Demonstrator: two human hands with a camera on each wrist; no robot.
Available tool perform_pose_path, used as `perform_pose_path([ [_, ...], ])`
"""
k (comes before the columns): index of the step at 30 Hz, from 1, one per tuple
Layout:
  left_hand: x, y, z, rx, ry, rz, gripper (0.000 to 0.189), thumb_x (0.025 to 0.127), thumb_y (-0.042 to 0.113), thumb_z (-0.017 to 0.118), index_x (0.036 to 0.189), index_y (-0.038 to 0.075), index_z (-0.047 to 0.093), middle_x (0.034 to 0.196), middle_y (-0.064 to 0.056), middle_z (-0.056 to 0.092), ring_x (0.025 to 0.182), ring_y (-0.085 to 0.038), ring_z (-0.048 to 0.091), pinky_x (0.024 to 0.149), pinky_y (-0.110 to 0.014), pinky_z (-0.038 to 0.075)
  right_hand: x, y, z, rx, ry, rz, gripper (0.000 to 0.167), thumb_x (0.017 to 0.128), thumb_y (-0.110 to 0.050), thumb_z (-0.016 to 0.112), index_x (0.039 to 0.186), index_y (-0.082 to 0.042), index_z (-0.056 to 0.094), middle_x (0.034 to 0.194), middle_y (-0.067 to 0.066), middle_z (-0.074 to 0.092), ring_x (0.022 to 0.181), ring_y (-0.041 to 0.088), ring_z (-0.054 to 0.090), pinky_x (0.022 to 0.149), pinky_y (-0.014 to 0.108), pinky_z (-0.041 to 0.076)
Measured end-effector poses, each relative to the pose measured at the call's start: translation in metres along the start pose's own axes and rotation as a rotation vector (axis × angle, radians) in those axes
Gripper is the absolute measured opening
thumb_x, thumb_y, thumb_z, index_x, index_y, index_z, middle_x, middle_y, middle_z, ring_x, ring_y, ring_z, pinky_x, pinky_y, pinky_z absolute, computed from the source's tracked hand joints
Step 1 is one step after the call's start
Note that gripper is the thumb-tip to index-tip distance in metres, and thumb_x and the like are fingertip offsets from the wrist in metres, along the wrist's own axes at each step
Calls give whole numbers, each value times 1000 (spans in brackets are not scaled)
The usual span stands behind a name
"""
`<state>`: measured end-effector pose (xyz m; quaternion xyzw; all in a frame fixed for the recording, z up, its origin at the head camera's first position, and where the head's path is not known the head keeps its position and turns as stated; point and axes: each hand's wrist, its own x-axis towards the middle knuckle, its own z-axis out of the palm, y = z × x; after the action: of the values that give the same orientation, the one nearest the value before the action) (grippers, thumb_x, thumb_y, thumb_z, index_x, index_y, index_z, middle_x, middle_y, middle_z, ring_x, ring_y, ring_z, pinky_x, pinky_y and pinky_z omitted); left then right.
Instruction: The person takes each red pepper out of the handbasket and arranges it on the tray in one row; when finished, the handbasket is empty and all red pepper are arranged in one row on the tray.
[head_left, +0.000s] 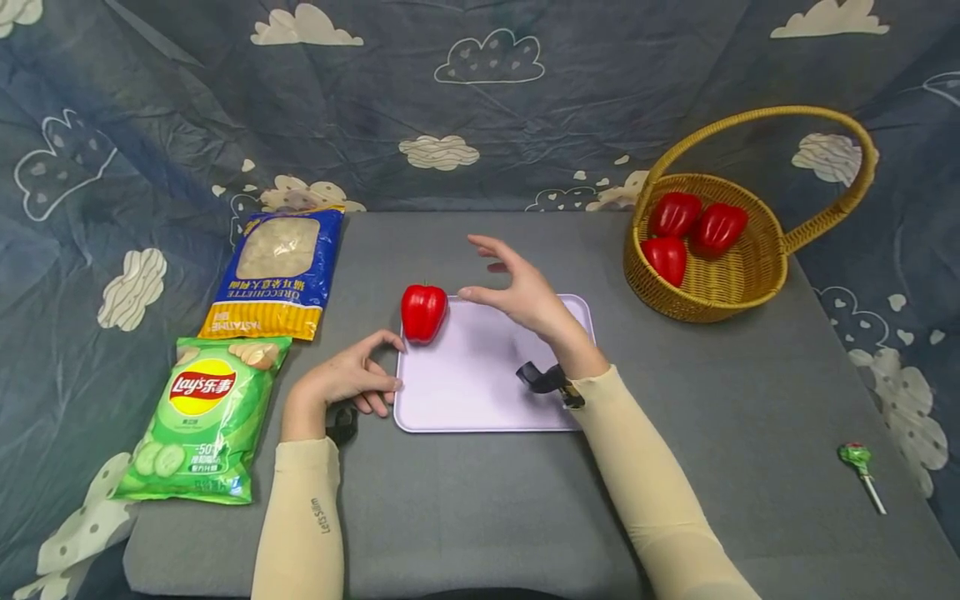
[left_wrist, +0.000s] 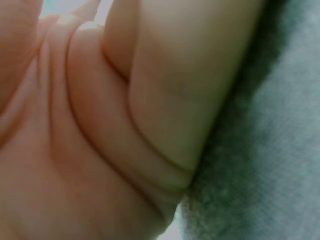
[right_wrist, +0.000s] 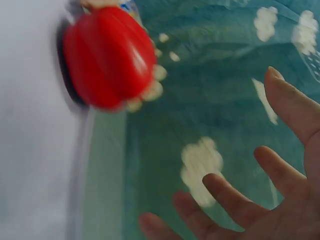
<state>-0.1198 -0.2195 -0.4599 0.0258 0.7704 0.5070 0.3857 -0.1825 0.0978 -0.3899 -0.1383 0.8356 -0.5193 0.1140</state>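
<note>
At the lilac tray's [head_left: 472, 387] far-left corner: red bell pepper [head_left: 424, 314]. Right hand [head_left: 527, 296], fingers wide, holding nothing; left hand [head_left: 347, 375] at left edge, grip hard to tell. Steadying the tray should stop the pepper rolling.

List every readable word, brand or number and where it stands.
"Lay's乐事": green bag
"-50": green bag
"ORECCHIETTE": blue bag, upside down
"猫耳朵意大利面": blue bag
"PASTATIME": blue bag, first letter unclear
"Let's Slim": left sleeve
Remaining bag print: too small.
</note>
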Motion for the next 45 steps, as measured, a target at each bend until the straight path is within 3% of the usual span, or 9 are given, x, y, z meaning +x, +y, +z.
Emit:
perform_pose_path([
  [8,-1,1,2,5,-6,-4,63,97,23,78,147,23,40,85,-9,78,67,-23,77,60,-30,62,-42,12,-91,46,226,15,79,92,-26,84,160,-34,44,165,6,47,148,33,47,115,62,48],
  [18,-1,-1,3,-1,-12,23,63,98,22,78,147,19,38,84,-8,78,66,-23,77,58,-30,62,-71,50,-185,150,523,167,78,96,-30,79,161,-42,38,164,2,45,146,29,44,121,42,48],
  [21,0,-2,2,-6,-9,19,62,98,22,78,146,21,39,84,-9,78,66,-23,77,59,-30,62,-72,63,-203,180,559,194,79,95,-31,80,161,-42,38,165,2,42,141,25,47,112,31,53],
  [26,0,-2,2,-15,-10,10,60,98,21,77,145,25,40,86,-9,79,67,-23,77,59,-29,62,-68,86,-225,166,526,271,82,96,-34,78,163,-45,32,172,5,31,118,10,49,74,14,53],
  [29,1,-2,2,-17,-11,5,60,98,22,77,145,26,41,86,-9,79,67,-23,77,59,-30,62,-64,98,-232,119,463,330,85,98,-40,74,166,-46,23,176,10,23,111,7,47,68,15,53],
  [32,1,-2,1,-12,-12,3,60,98,23,78,145,25,40,86,-9,79,67,-23,77,59,-30,62,-60,106,-235,77,392,381,89,99,-46,71,168,-46,15,178,13,14,117,12,45,71,17,55],
  [38,0,-1,1,-9,-15,10,63,98,24,78,147,22,39,86,-9,79,66,-22,77,59,-29,62,-52,119,-238,81,283,429,96,99,-47,72,168,-47,5,178,19,7,147,41,31,78,27,60],
  [42,0,-1,2,-9,-15,11,63,98,24,78,147,21,39,86,-8,79,66,-21,77,59,-29,62,-48,126,-239,81,212,447,99,99,-45,72,168,-46,1,177,22,7,152,46,24,97,45,60],
  [45,-1,-1,1,-4,-14,9,63,98,24,78,147,22,39,86,-8,79,66,-21,77,59,-28,62,-46,130,-239,98,180,461,100,99,-44,73,168,-47,1,177,22,6,153,46,21,113,59,50],
])
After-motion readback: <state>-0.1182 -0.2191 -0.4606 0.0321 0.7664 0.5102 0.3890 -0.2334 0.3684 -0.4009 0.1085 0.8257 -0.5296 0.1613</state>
